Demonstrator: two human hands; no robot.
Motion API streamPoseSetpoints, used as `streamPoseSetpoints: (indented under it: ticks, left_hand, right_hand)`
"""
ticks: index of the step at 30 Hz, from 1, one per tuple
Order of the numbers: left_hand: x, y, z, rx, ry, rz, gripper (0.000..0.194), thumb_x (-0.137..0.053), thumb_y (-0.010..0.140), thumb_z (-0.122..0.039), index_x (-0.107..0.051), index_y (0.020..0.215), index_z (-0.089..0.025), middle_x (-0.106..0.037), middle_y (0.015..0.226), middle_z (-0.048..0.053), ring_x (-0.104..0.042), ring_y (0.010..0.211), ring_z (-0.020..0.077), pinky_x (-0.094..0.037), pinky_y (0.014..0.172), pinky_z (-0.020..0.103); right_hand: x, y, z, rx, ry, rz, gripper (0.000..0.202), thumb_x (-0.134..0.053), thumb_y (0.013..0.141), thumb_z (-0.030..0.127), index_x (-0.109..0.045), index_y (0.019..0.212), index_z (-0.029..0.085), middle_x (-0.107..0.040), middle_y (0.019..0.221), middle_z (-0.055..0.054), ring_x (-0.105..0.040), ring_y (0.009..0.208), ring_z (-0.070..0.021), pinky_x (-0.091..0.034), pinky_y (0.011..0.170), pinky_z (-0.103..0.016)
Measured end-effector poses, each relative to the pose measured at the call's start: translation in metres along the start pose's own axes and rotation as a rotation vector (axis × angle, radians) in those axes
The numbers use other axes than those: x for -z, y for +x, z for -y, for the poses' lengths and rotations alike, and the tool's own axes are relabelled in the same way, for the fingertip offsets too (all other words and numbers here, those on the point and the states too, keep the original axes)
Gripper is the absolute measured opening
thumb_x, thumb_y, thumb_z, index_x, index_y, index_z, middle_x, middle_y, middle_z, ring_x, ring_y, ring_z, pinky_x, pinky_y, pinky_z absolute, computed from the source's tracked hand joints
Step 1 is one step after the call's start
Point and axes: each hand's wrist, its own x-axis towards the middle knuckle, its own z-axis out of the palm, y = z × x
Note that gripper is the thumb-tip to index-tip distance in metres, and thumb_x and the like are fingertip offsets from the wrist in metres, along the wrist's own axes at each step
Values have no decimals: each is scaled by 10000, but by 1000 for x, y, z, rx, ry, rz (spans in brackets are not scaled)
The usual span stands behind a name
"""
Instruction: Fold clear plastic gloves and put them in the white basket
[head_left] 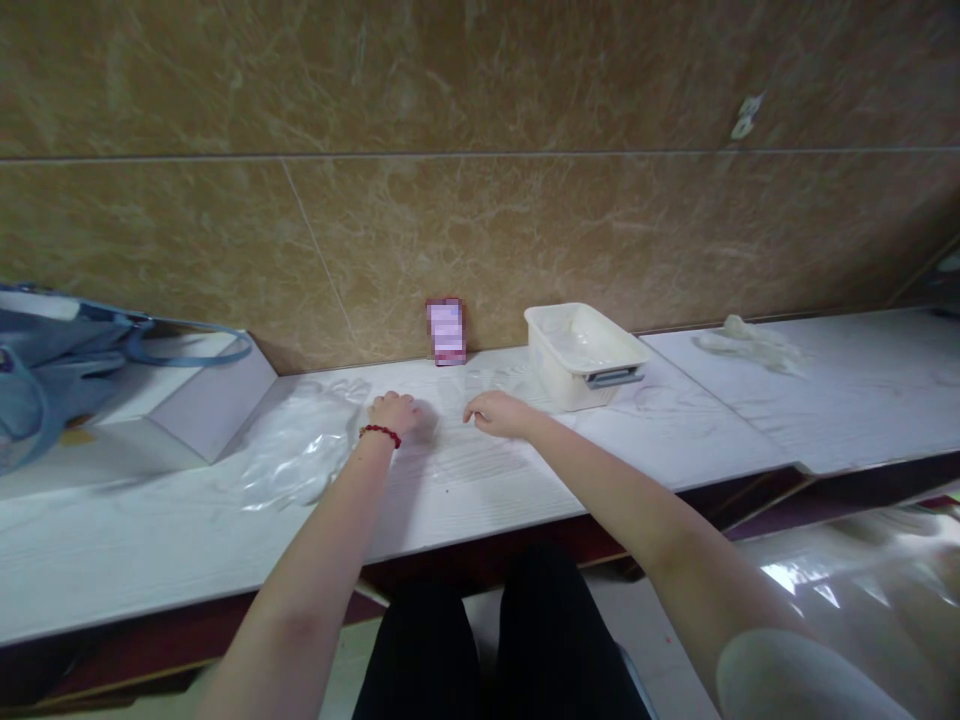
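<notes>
My left hand (393, 412), with a red bead bracelet (381, 434) at the wrist, is low over the white tabletop (480, 480). Its fingers are curled downward, and whatever they may hold is hidden. Just left of it lies a pile of clear plastic bags (304, 450). My right hand (496, 413) hovers or rests a short way to the right, fingers bent with a small gap at the tips and nothing visible between them. Behind it is a thin piece of clear plastic (499, 380). A cream plastic basket (555, 375) with a grey handle stands beyond that hand, to its right.
A phone (447, 332) with a blurred screen leans against the brown tiled wall (450, 230). At left, a blue bag (60, 360) lies on a white box (206, 400). Crumpled pale gloves or film (750, 343) lie at right. The table's front edge runs before my knees.
</notes>
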Motion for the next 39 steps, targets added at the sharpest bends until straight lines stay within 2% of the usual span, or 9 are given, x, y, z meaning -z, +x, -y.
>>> streamPoseSetpoints:
  ticks: [3,5,10,15,21,25,29,35,39]
  left_hand:
    - [-5,-2,-6,141,101,-98,419,-409,731,-427,-554,1029,-171,-497,1106,185,-419,1022,359,-331,780,490]
    - [-9,-4,-9,165,143,-145,420,-399,737,-427,-542,1063,-204,-486,1132,157,-418,1027,341,-340,787,460]
    - [-14,-4,-4,148,87,-61,364,-387,753,-433,-570,1038,-300,-502,1116,122,-440,993,341,-356,748,463]
    - [-15,2,-2,70,48,-178,287,-401,762,-363,-625,875,-224,-533,1076,109,-461,993,285,-362,796,401]
    - [-13,7,-3,-21,-354,-101,245,-362,776,-331,-547,815,-175,-619,791,49,-557,738,165,-411,679,275]
    - [-19,8,-2,32,-655,-109,248,-383,760,-396,-511,747,-184,-586,663,6,-536,586,129,-405,552,242]
    - [-23,8,-5,180,-911,-87,334,-444,710,-493,-502,822,-184,-550,606,-14,-476,439,97,-366,410,211]
    - [-18,5,-12,283,-1177,-126,309,-531,677,-452,-472,839,-195,-571,672,-5,-538,519,93,-411,455,195]
    - [-17,3,-18,276,-1398,-69,300,-550,679,-421,-453,860,-202,-566,692,-17,-570,575,104,-453,535,229]
  right_hand:
    - [-2,15,-4,53,27,71,327,-422,682,41,-642,885,172,-651,889,-50,-571,839,-158,-405,785,-280]
    - [-4,20,-6,100,49,127,355,-422,667,23,-645,899,173,-649,923,-45,-566,874,-151,-400,807,-272]
    - [-12,16,-10,199,85,183,402,-422,681,31,-622,984,201,-610,1054,-24,-524,993,-139,-367,874,-271]
    - [-20,7,-10,185,65,188,427,-449,672,44,-590,1046,195,-560,1139,-27,-472,1066,-153,-331,922,-296]
    - [-21,5,-8,146,81,178,427,-445,675,51,-590,1048,197,-554,1148,-20,-454,1082,-148,-316,939,-295]
    - [-21,6,-9,165,99,161,424,-441,676,51,-590,1047,192,-558,1142,-23,-452,1084,-143,-309,942,-291]
    - [-23,5,-10,172,108,154,427,-441,667,42,-593,1040,187,-562,1134,-27,-462,1066,-139,-314,931,-283]
    - [-24,5,-9,143,110,137,438,-432,679,53,-571,1059,220,-563,1129,1,-450,1070,-136,-311,920,-299]
    - [-25,5,-9,115,111,117,470,-420,677,42,-549,1086,234,-560,1130,10,-439,1075,-142,-304,915,-318]
